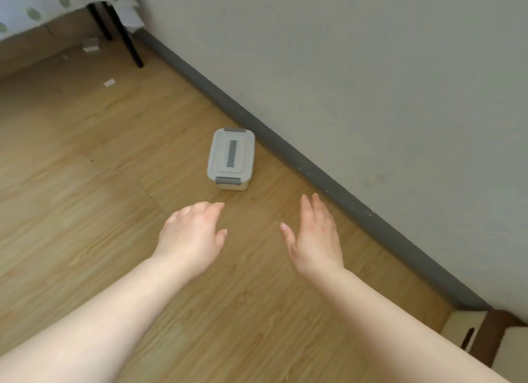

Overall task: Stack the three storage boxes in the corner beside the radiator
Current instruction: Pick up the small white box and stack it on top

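I am looking down at a wood-grain floor (85,182) from the head view, with both bare forearms reaching forward. One small storage box (231,159) sits on the floor, pale with a grey latch at each short end and a grey strip down its lid. It lies near the dark skirting board (285,145) at the foot of a plain wall (371,68), close to it but not touching. I see only this one box; the other two, and any radiator, are out of view.

My left hand (192,234) is palm down, fingers loosely curled and spread, holding nothing. My right hand (315,234) is turned on edge, palm facing inward, fingers straight, also holding nothing. Both are short of the box, roughly a box-width apart, which I judge to be a stance for clasping its two long sides at once. The lid looks latched, so lifting by the sides should keep it closed.

At upper left a black furniture leg (128,39) stands under a spotted cloth (43,5).
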